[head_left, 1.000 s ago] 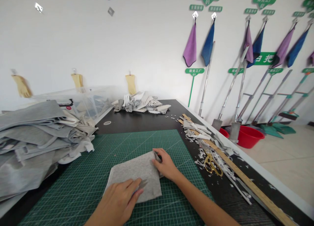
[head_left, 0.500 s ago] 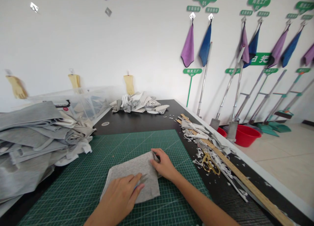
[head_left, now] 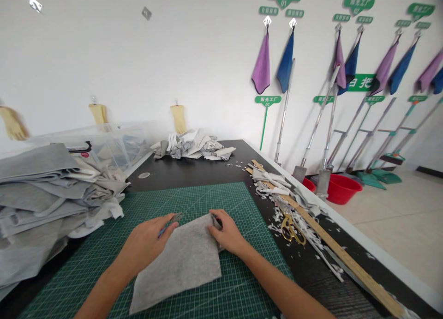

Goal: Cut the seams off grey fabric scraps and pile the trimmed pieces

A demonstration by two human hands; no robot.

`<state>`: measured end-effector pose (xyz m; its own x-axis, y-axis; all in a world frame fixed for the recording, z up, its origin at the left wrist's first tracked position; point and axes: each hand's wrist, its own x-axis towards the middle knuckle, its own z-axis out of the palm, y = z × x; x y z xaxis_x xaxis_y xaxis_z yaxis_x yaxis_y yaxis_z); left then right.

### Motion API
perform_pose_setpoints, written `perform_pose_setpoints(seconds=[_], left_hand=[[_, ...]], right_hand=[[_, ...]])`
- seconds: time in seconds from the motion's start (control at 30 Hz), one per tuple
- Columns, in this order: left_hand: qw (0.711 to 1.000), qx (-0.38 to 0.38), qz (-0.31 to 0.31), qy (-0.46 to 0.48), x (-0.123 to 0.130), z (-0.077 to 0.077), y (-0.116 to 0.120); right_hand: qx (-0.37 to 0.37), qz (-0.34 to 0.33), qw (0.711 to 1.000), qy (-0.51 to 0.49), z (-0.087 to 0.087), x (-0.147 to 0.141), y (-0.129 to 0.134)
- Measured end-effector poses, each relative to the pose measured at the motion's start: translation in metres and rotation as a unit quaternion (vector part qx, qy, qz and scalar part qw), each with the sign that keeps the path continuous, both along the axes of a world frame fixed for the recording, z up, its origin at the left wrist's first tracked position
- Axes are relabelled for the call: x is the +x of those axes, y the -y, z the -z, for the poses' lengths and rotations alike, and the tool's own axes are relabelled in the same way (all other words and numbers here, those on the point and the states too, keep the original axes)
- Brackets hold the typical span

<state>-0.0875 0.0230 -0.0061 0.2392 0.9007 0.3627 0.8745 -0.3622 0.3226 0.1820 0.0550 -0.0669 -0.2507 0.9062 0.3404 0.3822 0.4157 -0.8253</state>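
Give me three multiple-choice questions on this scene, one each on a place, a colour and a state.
1. Where are the gold-handled scissors?
A. On the green cutting mat
B. On the black table, among white scraps
C. On the floor

2. What colour is the basin on the floor?
A. Blue
B. Red
C. Green

3. How does the grey fabric piece lie?
A. Flat on the mat
B. Hanging on the wall
C. Folded inside the clear bin

Answers:
1. B: they lie right of the mat, near a wooden ruler.
2. B: it shows plainly red.
3. A: the left hand, holding a blue-handled blade, and the right hand rest at its edges.

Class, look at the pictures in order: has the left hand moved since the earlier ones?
Yes: the left hand has shifted up and leftward across the cutting mat, and now sits beside the grey fabric.
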Motion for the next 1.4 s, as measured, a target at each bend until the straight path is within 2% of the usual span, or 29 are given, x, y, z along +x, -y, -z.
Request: perform_pose_setpoints(seconds=[0.13,0.3,0.4,0.5,0.6,0.7,0.8,0.97,1.07,1.17,1.3,1.4], left_hand=[[0.998,-0.021,-0.024,0.045,-0.035,0.01,-0.023],[0.986,-0.035,-0.093,0.135,-0.076,0.037,-0.039],[0.975,-0.047,-0.107,0.19,-0.086,0.051,-0.044],[0.966,-0.056,-0.103,0.232,-0.087,0.057,-0.046],[0.959,-0.059,-0.096,0.26,-0.087,0.058,-0.045],[0.955,-0.059,-0.086,0.278,-0.086,0.055,-0.043],[0.953,-0.058,-0.074,0.287,-0.086,0.051,-0.043],[0.954,-0.06,-0.052,0.289,-0.085,0.049,-0.046],[0.956,-0.063,-0.05,0.283,-0.086,0.049,-0.045],[0.96,-0.065,-0.056,0.265,-0.086,0.049,-0.043],[0.967,-0.06,-0.072,0.235,-0.086,0.048,-0.04],[0.972,-0.062,-0.076,0.214,-0.087,0.047,-0.039]], right_hand=[[-0.003,0.002,1.0,0.001,-0.001,0.0,0.001],[-0.012,0.002,1.0,0.006,-0.003,0.0,0.003],[-0.027,0.008,1.0,0.012,-0.002,-0.001,0.003],[-0.033,0.018,0.999,0.02,-0.001,-0.002,0.001],[-0.013,0.033,0.999,0.033,-0.002,-0.001,0.001],[0.046,0.038,0.996,0.068,-0.009,-0.001,0.004],[0.076,-0.003,0.989,0.128,-0.024,-0.007,0.006],[0.032,-0.178,0.951,0.249,-0.053,-0.041,-0.007],[0.005,-0.199,0.939,0.28,-0.061,-0.062,-0.021],[-0.007,-0.214,0.928,0.305,-0.061,-0.076,-0.025],[-0.015,-0.219,0.929,0.299,-0.066,-0.084,-0.007],[-0.039,-0.234,0.939,0.25,-0.088,-0.086,0.007]])
